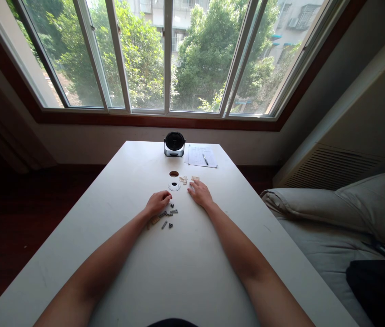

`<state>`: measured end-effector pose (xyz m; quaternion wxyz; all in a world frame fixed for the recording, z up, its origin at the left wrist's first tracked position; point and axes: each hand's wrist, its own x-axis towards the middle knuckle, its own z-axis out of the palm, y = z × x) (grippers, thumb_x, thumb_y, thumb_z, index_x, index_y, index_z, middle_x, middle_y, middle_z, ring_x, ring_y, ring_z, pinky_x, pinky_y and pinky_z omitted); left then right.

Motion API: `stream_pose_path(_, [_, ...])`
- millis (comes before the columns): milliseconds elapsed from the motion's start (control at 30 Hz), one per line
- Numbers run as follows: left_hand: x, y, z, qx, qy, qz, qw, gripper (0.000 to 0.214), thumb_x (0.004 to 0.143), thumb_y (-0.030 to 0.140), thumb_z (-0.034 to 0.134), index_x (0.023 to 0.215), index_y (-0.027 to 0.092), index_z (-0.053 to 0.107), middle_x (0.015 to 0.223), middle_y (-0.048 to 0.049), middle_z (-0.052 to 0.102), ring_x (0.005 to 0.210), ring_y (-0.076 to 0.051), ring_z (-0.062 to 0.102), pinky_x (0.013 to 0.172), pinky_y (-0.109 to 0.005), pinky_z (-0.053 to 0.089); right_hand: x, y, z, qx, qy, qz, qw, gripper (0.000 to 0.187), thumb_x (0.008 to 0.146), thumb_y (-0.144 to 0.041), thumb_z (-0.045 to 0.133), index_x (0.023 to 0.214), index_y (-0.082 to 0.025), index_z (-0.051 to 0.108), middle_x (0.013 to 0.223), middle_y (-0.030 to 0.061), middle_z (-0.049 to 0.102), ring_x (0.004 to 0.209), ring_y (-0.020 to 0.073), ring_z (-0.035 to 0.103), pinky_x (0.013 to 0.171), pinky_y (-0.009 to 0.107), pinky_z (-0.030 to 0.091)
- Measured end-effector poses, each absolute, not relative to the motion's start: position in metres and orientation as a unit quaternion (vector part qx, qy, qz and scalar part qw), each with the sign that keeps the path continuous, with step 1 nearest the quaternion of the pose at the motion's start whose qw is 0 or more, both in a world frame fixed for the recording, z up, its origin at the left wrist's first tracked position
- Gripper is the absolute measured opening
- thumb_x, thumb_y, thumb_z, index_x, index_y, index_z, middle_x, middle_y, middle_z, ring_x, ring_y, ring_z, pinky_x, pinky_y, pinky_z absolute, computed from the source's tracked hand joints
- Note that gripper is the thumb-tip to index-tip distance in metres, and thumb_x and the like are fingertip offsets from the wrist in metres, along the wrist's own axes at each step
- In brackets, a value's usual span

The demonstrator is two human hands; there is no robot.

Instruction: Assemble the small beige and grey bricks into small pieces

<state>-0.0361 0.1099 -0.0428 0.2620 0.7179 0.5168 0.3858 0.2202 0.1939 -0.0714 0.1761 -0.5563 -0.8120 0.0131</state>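
Note:
My left hand [159, 202] rests over the white table with its fingers curled closed. Whatever it may hold is hidden. Just below it lie grey building-brick plates [174, 211], small dark grey pieces [170, 225] and a tan plate [155, 220], partly behind my wrist. To the right, my right hand [199, 192] lies low over the table, fingers apart and stretched forward. Its fingertips are near a tan studded plate [195, 178]. Several smaller tan pieces [183, 179] are scattered to the left of that plate.
A white ring-shaped cover [174, 186] sits before a round hole [174, 174] in the table [179, 277]. Farther back stand a small black fan [174, 143] and paper sheets [197, 156] with a pen [205, 159] on top. A padded seat [308, 200] is at right.

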Motion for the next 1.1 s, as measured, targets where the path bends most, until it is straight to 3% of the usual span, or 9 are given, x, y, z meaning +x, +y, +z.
stream_pose_path(367, [-0.026,0.106,-0.041,0.642,0.509,0.455,0.349,0.026,0.086,0.041,0.056,0.082,0.020,0.070,0.067,-0.0016,0.063,0.063,-0.017,0.057,0.062,-0.029,0.043,0.221,0.195,-0.071,-0.556,-0.813,0.017,0.175,0.041,0.098,-0.041,0.052,0.134,-0.023,0.058,0.144,0.0098,0.051,0.134,0.0247,0.043,0.113,0.037,0.031])
stream_pose_path(567, [-0.019,0.104,-0.037,0.515,0.440,0.560,0.477,0.031,0.087,0.046,0.055,0.083,0.018,0.067,0.069,-0.0012,0.059,0.062,-0.013,0.052,0.060,-0.026,0.043,0.220,0.192,-0.068,-0.559,-0.809,0.022,0.182,0.040,0.097,-0.041,0.054,0.132,-0.023,0.059,0.144,0.0101,0.051,0.135,0.0249,0.042,0.113,0.037,0.031])
stream_pose_path(700, [-0.026,0.110,-0.039,0.432,0.411,0.598,0.536,0.031,0.085,0.047,0.058,0.083,0.017,0.067,0.070,-0.0017,0.058,0.061,-0.012,0.051,0.060,-0.025,0.043,0.218,0.186,-0.061,-0.557,-0.805,0.040,0.202,0.030,0.097,-0.036,0.054,0.122,-0.023,0.066,0.134,0.0088,0.059,0.127,0.0232,0.049,0.110,0.036,0.033])
stream_pose_path(900, [-0.050,0.125,-0.043,0.433,0.419,0.612,0.512,0.032,0.085,0.046,0.058,0.083,0.016,0.067,0.070,-0.0026,0.058,0.062,-0.012,0.051,0.059,-0.027,0.041,0.195,0.167,-0.050,-0.474,-0.834,0.122,0.256,0.021,0.098,-0.032,0.054,0.105,-0.024,0.072,0.115,0.0047,0.068,0.112,0.0196,0.057,0.099,0.032,0.042])
stream_pose_path(1100, [-0.065,0.135,-0.048,0.432,0.458,0.628,0.458,0.035,0.085,0.048,0.055,0.082,0.015,0.067,0.070,-0.0028,0.059,0.061,-0.012,0.052,0.058,-0.026,0.041,0.163,0.142,-0.033,-0.343,-0.864,0.290,0.227,0.024,0.095,-0.035,0.060,0.113,-0.026,0.071,0.115,0.0034,0.069,0.109,0.0197,0.061,0.096,0.032,0.046])
